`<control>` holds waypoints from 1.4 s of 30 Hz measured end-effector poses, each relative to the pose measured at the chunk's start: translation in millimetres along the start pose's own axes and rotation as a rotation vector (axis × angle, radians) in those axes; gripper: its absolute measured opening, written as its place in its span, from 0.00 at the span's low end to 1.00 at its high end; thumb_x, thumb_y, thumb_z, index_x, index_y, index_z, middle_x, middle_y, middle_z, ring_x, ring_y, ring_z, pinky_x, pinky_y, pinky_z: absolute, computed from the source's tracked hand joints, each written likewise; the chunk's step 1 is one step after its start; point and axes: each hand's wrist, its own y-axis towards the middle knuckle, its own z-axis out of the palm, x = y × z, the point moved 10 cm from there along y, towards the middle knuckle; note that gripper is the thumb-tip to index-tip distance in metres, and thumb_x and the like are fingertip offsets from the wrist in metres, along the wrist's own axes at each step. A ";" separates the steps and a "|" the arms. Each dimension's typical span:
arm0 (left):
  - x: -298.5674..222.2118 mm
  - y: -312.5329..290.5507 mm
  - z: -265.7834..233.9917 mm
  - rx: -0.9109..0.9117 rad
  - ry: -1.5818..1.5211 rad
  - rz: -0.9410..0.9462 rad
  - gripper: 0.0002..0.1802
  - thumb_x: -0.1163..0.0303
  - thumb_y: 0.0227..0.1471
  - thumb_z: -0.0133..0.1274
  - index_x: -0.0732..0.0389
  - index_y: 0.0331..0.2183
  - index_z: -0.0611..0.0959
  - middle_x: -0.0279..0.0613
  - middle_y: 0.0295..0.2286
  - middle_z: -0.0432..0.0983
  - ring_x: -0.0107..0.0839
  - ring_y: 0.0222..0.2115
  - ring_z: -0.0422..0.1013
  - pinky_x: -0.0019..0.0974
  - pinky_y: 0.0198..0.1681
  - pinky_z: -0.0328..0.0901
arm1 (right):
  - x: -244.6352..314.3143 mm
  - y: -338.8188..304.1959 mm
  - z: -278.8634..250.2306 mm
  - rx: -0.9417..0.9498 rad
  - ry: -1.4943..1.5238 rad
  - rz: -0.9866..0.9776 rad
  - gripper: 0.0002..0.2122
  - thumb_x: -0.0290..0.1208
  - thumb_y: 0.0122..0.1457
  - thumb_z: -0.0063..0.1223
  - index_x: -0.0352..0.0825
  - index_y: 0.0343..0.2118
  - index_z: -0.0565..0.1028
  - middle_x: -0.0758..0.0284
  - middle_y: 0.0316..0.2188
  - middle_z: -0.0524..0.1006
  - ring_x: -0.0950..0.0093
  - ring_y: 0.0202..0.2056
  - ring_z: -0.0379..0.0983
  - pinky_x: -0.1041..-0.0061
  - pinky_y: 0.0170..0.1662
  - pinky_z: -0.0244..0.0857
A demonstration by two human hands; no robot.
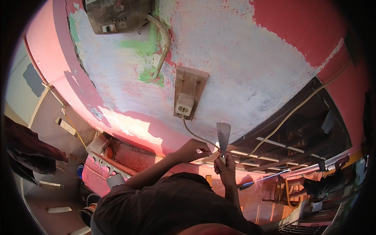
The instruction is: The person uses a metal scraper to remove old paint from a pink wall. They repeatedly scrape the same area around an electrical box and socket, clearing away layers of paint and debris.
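Observation:
My right hand (226, 169) is wrapped around the handle of a putty knife (223, 135), whose flat metal blade points up in front of the wall. To its left, my left hand (191, 151) is bent with thumb and finger pressed together. Whether anything sits in that pinch cannot be made out. Close by its fingertips runs a thin cable (189, 129) that drops from a socket (184, 105) on a wooden board (192, 80). The wall (235, 74) facing me is patchy, with pale, green and red paint worn off in places.
An electricity meter box (119, 15) with a bent conduit (166, 39) is fixed above. A dark-framed window (297, 125) lies right, with a cable across it. A pink washing machine (98, 172) stands lower left, near hanging clothes (31, 147). A person (327, 182) and a wooden chair (286, 194) are lower right.

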 end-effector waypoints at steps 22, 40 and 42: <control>26.9 -60.2 -77.8 -0.349 -0.079 -0.057 0.05 0.74 0.57 0.63 0.65 0.34 0.85 0.39 0.27 0.81 0.26 0.30 0.77 0.33 0.38 0.72 | 13.7 82.8 88.0 0.375 -0.079 -0.026 0.10 0.25 0.63 0.56 0.26 0.45 0.75 0.63 0.35 0.79 0.80 0.32 0.72 0.80 0.35 0.67; 17.7 -9.2 7.8 -0.485 -0.129 -0.138 0.10 0.70 0.63 0.56 0.63 0.45 0.85 0.42 0.34 0.84 0.32 0.35 0.80 0.35 0.41 0.73 | 37.7 88.8 -0.5 0.557 0.011 0.006 0.11 0.23 0.64 0.55 0.27 0.46 0.70 0.58 0.36 0.80 0.77 0.32 0.75 0.75 0.35 0.71; 18.7 -8.7 16.5 -0.521 -0.150 -0.159 0.13 0.70 0.64 0.54 0.62 0.48 0.84 0.43 0.37 0.84 0.32 0.36 0.80 0.36 0.42 0.73 | 37.7 86.9 -3.2 0.598 0.041 -0.006 0.14 0.24 0.65 0.54 0.27 0.50 0.69 0.58 0.36 0.79 0.76 0.31 0.75 0.75 0.33 0.71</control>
